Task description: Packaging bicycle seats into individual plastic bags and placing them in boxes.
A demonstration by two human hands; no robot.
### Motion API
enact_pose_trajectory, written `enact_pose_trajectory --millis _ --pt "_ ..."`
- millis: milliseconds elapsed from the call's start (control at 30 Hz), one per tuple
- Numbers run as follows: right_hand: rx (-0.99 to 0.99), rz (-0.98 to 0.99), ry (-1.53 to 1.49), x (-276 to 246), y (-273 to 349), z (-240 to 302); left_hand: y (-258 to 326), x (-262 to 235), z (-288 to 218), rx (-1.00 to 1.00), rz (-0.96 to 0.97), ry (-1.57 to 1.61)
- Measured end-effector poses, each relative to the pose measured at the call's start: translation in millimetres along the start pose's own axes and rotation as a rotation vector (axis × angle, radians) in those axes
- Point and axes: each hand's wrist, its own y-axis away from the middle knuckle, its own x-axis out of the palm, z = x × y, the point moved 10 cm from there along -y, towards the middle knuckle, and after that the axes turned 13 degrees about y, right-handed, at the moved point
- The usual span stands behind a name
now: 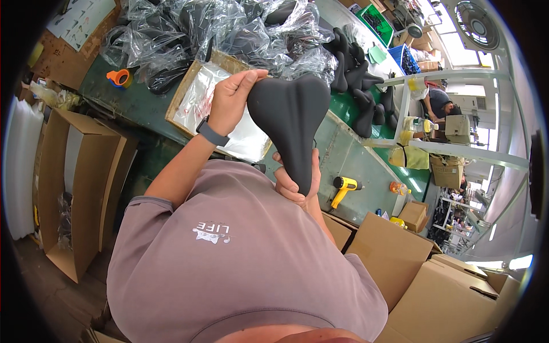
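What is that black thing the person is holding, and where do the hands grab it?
A black bicycle saddle. The left hand grips its wide rear end, and the right hand holds its narrow nose.

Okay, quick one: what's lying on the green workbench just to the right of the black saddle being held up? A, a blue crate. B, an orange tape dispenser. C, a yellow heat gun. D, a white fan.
C: a yellow heat gun lies on the green workbench, just right of the black saddle held between the left hand and right hand.
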Motion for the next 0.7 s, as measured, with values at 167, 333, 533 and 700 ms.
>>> enact_pose_trajectory --millis 167,333,533,700 --pt "-0.028 0.088 -0.061 13 2 6 34 40 -25 0.103 0.070 0.140" --pt "0.023 -0.003 -0.079 -1 14 1 25 24 9 0.053 -0.058 -0.205" --pt "-0.024 -0.117 -0.081 -13 28 6 -10 -7 94 -0.044 -0.126 -0.070" --pt "-0.098 -0.110 -0.036 -8 42 18 -6 -42 273 -0.144 0.235 -1.096"
